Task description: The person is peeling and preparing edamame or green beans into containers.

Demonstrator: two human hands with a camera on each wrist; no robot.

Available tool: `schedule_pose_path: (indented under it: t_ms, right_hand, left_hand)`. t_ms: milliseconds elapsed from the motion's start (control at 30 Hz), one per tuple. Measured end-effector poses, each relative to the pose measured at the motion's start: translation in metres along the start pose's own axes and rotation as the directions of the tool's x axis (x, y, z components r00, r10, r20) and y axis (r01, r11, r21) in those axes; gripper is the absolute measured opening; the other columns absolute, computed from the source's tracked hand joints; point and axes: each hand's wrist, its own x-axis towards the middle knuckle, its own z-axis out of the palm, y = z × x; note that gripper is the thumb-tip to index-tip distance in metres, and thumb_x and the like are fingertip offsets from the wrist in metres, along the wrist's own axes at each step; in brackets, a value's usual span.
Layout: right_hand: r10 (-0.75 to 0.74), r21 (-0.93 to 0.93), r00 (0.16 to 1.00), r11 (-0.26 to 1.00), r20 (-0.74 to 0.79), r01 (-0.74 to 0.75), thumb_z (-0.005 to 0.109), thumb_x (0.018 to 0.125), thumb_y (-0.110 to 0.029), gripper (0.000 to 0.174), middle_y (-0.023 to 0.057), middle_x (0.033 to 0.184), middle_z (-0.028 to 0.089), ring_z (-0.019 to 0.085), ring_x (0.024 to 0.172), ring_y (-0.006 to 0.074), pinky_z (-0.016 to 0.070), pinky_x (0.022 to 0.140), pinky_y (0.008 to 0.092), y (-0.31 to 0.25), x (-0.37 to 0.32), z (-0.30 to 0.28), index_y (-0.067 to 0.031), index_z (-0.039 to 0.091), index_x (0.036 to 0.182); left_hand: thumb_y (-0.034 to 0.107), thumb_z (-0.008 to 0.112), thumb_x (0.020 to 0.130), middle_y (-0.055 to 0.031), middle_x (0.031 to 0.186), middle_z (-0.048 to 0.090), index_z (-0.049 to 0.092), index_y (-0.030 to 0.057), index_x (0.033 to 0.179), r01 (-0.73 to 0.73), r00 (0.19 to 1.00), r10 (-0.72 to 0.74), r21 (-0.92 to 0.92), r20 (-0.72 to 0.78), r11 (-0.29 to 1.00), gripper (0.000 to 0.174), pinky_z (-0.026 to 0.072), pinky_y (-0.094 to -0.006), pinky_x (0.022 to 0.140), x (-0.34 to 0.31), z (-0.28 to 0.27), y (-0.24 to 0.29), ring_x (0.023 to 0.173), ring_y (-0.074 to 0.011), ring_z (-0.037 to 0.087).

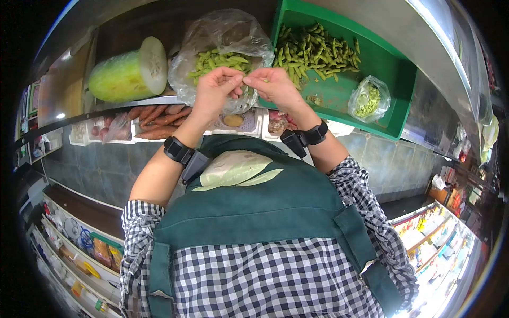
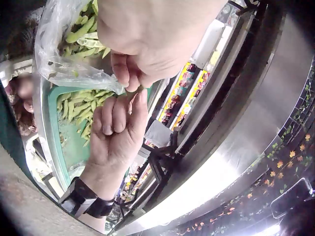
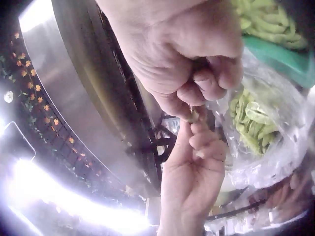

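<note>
Over the clear plastic bag (image 1: 186,59), both hands meet fingertip to fingertip. A soybean pod (image 3: 194,116), small and mostly covered by fingers, is pinched between them. My left hand (image 1: 214,91) grips one end with thumb and forefinger, the other fingers curled in. From the other side my right hand (image 1: 280,91) pinches the same pod with thumb and forefinger. Green pods (image 1: 225,61) lie inside the open bag beneath the hands. To the right, a green crate (image 1: 392,58) holds a heap of soybean pods (image 1: 318,53) and a small bag of shelled beans (image 1: 368,100).
A large cut winter melon (image 1: 119,77) lies left of the bag. Below the counter edge, white boxes hold sweet potatoes (image 1: 161,121) and other vegetables. A metal panel (image 1: 445,37) curves along the far right. Lit shelves (image 1: 437,249) stand behind at the right.
</note>
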Motion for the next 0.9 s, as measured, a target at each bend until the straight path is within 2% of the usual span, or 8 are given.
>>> schedule_pose_path:
  t_ms: [33,100,233,500,667,767,833,900]
  right_hand:
    - [0.001,0.052,1.0,0.999,-0.001,-0.001,0.061,0.086,-0.02,0.018,-0.0068,0.055,0.045,0.035,0.046,0.0013,0.0249,0.041,0.0184,0.001,0.0,0.003,-0.0019,0.062,0.084]
    - [0.02,0.133,0.999,0.991,0.031,-0.024,0.06,0.087,-0.02,0.019,-0.007,0.054,0.044,0.034,0.045,0.0018,0.0241,0.04,0.0188,0.002,0.004,0.005,-0.0019,0.061,0.083]
    - [0.04,0.282,0.995,0.957,0.091,-0.064,0.059,0.088,-0.021,0.021,-0.0068,0.052,0.041,0.032,0.042,0.0028,0.0223,0.039,0.0194,0.002,0.005,0.009,-0.0024,0.059,0.079]
    - [0.059,0.263,0.993,0.961,0.099,-0.083,0.059,0.088,-0.02,0.02,-0.0067,0.052,0.041,0.031,0.042,0.0025,0.0217,0.039,0.0185,-0.003,0.004,0.009,-0.0023,0.059,0.078]
    - [0.064,0.312,0.991,0.945,0.121,-0.099,0.059,0.088,-0.019,0.021,-0.006,0.052,0.042,0.031,0.042,0.0024,0.0221,0.038,0.0183,-0.006,0.0,0.011,-0.0012,0.057,0.078]
    - [0.086,0.41,0.982,0.9,0.17,-0.15,0.059,0.089,-0.018,0.02,-0.0045,0.053,0.042,0.031,0.042,0.0036,0.0228,0.038,0.0188,-0.009,-0.001,0.016,-0.0004,0.056,0.079]
    - [0.084,0.629,0.937,0.721,0.34,-0.292,0.057,0.089,-0.017,0.018,-0.0028,0.054,0.043,0.032,0.042,0.0046,0.0234,0.038,0.0185,-0.003,0.001,0.015,-0.0008,0.055,0.081]
    - [0.092,0.66,0.919,0.668,0.384,-0.343,0.059,0.088,-0.02,0.021,-0.0011,0.054,0.046,0.036,0.043,0.0069,0.0271,0.039,0.021,0.002,0.006,0.014,-0.0007,0.056,0.079]
  left_hand:
    - [0.008,0.059,0.086,-0.004,0.076,0.061,0.061,0.0002,0.096,0.0,1.0,0.0,-0.001,0.0,1.0,0.013,0.0441,-0.0222,0.06,0.0,-0.001,0.002,0.067,-0.0092,0.055]
    - [0.007,0.059,0.086,-0.007,0.08,0.064,0.06,-0.0008,0.096,0.064,0.998,-0.065,-0.141,-0.007,0.988,0.013,0.0448,-0.0231,0.06,-0.003,-0.004,0.007,0.065,-0.0101,0.056]
    - [0.007,0.06,0.085,-0.0085,0.081,0.065,0.061,-0.0008,0.095,0.095,0.995,-0.095,-0.155,0.009,0.983,0.013,0.0452,-0.0235,0.06,-0.005,-0.011,0.009,0.066,-0.0106,0.057]
    - [0.005,0.06,0.084,-0.0079,0.079,0.064,0.062,0.0002,0.093,0.078,0.995,-0.071,-0.107,0.074,0.991,0.01,0.0438,-0.0222,0.057,-0.008,-0.016,0.011,0.064,-0.0106,0.056]
    - [0.003,0.059,0.081,-0.0052,0.072,0.06,0.06,0.0009,0.086,0.147,0.989,-0.146,-0.104,0.016,0.984,0.005,0.0402,-0.0213,0.054,-0.005,-0.012,0.016,0.058,-0.0097,0.051]
    - [0.001,0.056,0.08,-0.0042,0.069,0.057,0.057,0.0012,0.08,0.143,0.99,-0.143,-0.126,0.004,0.982,0.001,0.0371,-0.0209,0.052,-0.006,-0.012,0.018,0.056,-0.0092,0.047]
    - [-0.001,0.055,0.079,-0.0038,0.067,0.056,0.055,0.0015,0.078,0.129,0.992,-0.129,-0.142,0.004,0.981,0.002,0.0357,-0.0209,0.051,-0.006,-0.01,0.018,0.055,-0.0091,0.046]
    - [-0.001,0.052,0.078,-0.0024,0.063,0.051,0.052,0.0022,0.074,0.029,0.998,-0.037,-0.155,-0.048,0.987,0.006,0.0317,-0.0213,0.047,-0.006,-0.005,0.018,0.051,-0.0083,0.042]
